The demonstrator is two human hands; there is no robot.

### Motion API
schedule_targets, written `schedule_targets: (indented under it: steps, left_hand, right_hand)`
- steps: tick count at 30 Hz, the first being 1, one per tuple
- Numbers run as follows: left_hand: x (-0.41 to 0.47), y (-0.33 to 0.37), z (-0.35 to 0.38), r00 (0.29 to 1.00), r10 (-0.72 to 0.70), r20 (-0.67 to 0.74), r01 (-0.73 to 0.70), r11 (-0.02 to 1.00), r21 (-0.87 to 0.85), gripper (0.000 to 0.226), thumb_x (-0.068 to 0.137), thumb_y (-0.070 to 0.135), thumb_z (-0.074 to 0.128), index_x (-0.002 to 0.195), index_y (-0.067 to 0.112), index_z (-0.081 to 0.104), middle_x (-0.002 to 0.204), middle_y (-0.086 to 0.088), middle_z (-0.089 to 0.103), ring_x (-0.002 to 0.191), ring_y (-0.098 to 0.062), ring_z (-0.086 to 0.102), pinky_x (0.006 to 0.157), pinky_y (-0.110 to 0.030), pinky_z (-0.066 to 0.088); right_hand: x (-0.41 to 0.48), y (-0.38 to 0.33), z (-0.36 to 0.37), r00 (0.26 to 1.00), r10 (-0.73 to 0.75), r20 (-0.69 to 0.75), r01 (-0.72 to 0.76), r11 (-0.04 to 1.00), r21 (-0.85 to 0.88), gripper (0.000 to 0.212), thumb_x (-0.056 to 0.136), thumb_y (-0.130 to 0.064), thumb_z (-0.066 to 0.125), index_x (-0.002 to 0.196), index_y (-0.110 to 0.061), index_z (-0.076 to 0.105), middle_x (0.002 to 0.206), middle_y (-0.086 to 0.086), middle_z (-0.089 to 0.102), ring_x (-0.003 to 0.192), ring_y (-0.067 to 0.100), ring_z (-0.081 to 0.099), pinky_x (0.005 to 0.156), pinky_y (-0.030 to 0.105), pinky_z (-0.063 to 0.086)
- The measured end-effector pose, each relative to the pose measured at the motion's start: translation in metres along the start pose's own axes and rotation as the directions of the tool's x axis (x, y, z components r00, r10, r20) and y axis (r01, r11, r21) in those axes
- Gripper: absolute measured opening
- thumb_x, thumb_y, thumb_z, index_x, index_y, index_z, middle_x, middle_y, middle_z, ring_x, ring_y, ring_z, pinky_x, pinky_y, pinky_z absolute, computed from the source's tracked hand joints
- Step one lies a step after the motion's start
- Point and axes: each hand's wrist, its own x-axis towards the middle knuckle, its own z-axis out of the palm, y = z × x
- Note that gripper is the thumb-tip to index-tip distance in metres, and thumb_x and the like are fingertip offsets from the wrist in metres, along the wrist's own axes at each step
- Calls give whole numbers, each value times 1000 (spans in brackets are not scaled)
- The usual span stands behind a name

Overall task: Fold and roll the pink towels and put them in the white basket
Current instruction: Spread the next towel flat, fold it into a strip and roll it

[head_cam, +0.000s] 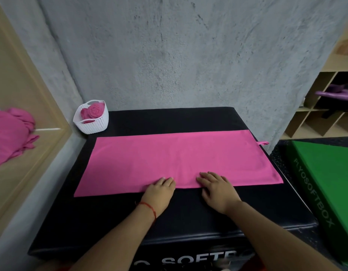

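A pink towel [175, 159] lies flat as a long strip across the black padded box [188, 212]. My left hand [159, 192] rests palm down on the towel's near edge, left of centre. My right hand [218, 189] lies flat on the same edge, just right of centre. Neither hand grips the cloth. The white basket [92, 124] stands at the box's far left corner with rolled pink towels [94, 111] inside. A small loop [263, 143] sticks out from the towel's far right edge.
A heap of loose pink towels [10, 133] sits on the wooden ledge to the left. A green soft box [329, 182] lies on the right. Wooden shelves [325, 106] stand at the far right. A grey concrete wall runs behind the box.
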Motion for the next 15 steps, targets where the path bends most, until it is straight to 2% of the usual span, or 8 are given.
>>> schedule_targets:
  steps: [2, 4, 6, 8, 10, 12, 13, 15]
  left_hand:
    - [0, -4, 0, 1000, -26, 9, 26, 1000, -6, 42, 61, 10, 94, 99, 17, 77, 107, 1, 78, 93, -19, 77, 51, -34, 60]
    - [2, -4, -3, 999, -45, 7, 45, 999, -17, 40, 62, 10, 94, 96, 17, 74, 104, 2, 77, 89, -17, 75, 49, -34, 58]
    - [1, -6, -3, 999, -37, 2, 37, 999, 3, 44, 62, 7, 90, 102, 16, 74, 111, 0, 76, 96, -20, 75, 49, -36, 58]
    - [-6, -12, -3, 1000, -10, 7, 10, 999, 42, 52, 60, 1, 82, 110, 14, 76, 119, -3, 75, 102, -24, 75, 50, -38, 59]
    - [-15, -26, 2, 1000, 12, -8, -12, 997, 83, 46, 69, 4, 65, 113, 14, 77, 120, -3, 75, 103, -25, 75, 53, -37, 60]
    - [-26, -49, 5, 999, 11, -34, -8, 996, 87, 50, 76, 8, 45, 113, 16, 78, 119, -2, 76, 100, -27, 76, 57, -38, 62]
    - [-31, -62, 7, 999, -10, -40, 14, 997, 82, 54, 76, 7, 41, 113, 16, 79, 118, -2, 76, 98, -27, 77, 58, -38, 62]
    - [-43, -88, 6, 995, -90, -36, 94, 990, 108, 56, 69, -2, 53, 114, 17, 80, 116, 0, 77, 95, -27, 78, 58, -39, 63]
  right_hand:
    - [0, 3, 2, 997, -16, -79, 14, 1000, -27, 59, 95, -51, 38, 149, -36, 55, 157, -12, 51, 145, 18, 47, 112, 44, 45]
    - [1, 10, 3, 991, -16, -136, 11, 999, -32, 52, 94, -52, 47, 140, -34, 64, 146, -12, 61, 132, 18, 57, 100, 42, 53]
    - [4, 22, 4, 988, -30, -154, 22, 999, -50, 46, 94, -49, 54, 135, -33, 68, 139, -12, 65, 123, 18, 62, 89, 41, 58]
    - [3, 36, 2, 986, -59, -157, 46, 995, -88, 42, 91, -39, 65, 132, -31, 70, 136, -10, 67, 117, 20, 65, 78, 40, 61]
    - [-1, 51, -1, 987, -52, -150, 36, 993, -110, 47, 83, -26, 76, 130, -29, 72, 131, -9, 70, 110, 23, 69, 68, 39, 62]
    - [-10, 69, -3, 987, -4, -162, -21, 989, -148, 48, 80, -20, 74, 127, -28, 74, 128, -7, 72, 106, 25, 72, 63, 39, 62]
    - [-15, 79, -4, 985, 42, -166, -70, 984, -163, 49, 79, -20, 69, 127, -27, 74, 128, -7, 73, 106, 25, 73, 63, 39, 63]
    - [-24, 99, -8, 980, 150, -133, -171, 970, -170, 53, 80, -15, 70, 131, -29, 73, 133, -7, 72, 111, 25, 73, 68, 40, 63]
